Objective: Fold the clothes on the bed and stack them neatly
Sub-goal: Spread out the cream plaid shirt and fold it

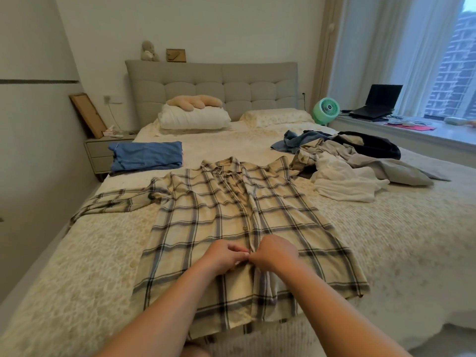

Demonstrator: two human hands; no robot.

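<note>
— So, what has each grip got?

— Both are pinched together on the button placket of the plaid shirt (231,228): the left hand (226,255) on one edge, the right hand (274,253) on the other, fingertips meeting at the centre line, near the hem. It looks like a button being done up.

— How will the cloth behave?

— Thin, soft and light, I'd judge; it drapes and wrinkles and won't hold a shape. Best taken at seams, shoulders or hem, then smoothed flat.

— Where does it lie?

— Spread front-up on the bed (386,253), collar at twelve o'clock from the hands, one sleeve trailing to ten o'clock, hem at six o'clock over the bed's edge.

— And the rest?

— A folded blue garment (146,155) at eleven o'clock; the unfolded pile (347,161) at two o'clock, well apart.
</note>
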